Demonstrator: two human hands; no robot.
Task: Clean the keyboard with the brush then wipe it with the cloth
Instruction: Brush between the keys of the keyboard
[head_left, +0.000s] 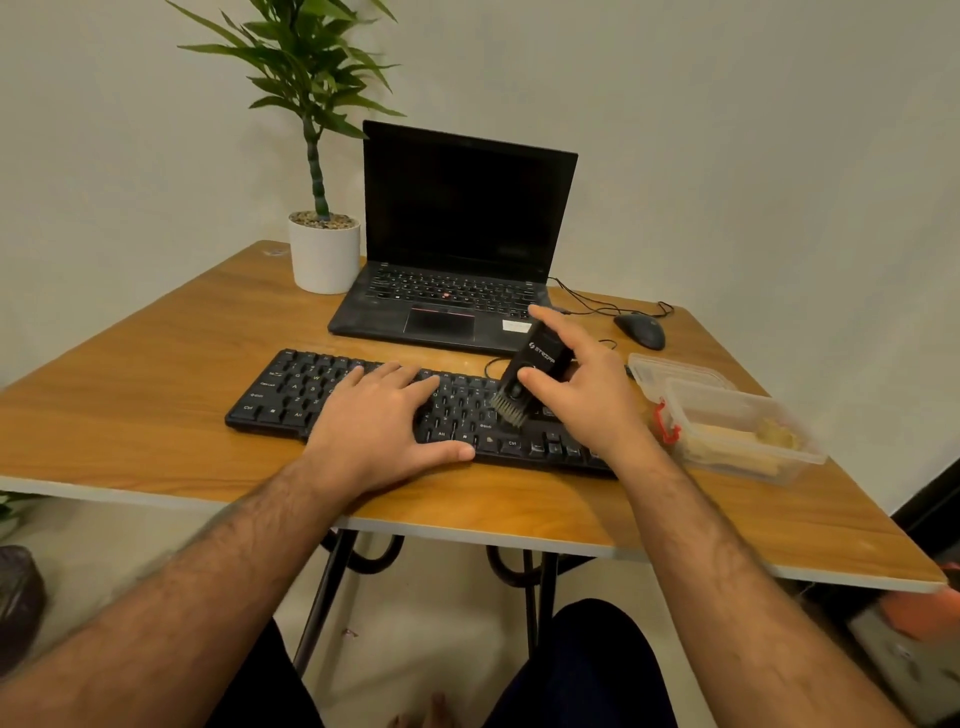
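Head view: the keyboard (363, 400) lies on the surface (156, 364) before the laptop (457, 291), steadied by the flat, spread left hand (379, 421). The brush (530, 374) is pinched by the right hand (587, 384), bristles on the keys. The brush is judged light and rigid, best held at its body.

We see a black keyboard (291, 395) with white lettering on a warm wood-grain table (156, 343), a black brush (527, 374) with grey bristles, a black laptop (457, 249), a white pot (324, 257) under green leaves, and a clear box (737, 426) with a red clip.
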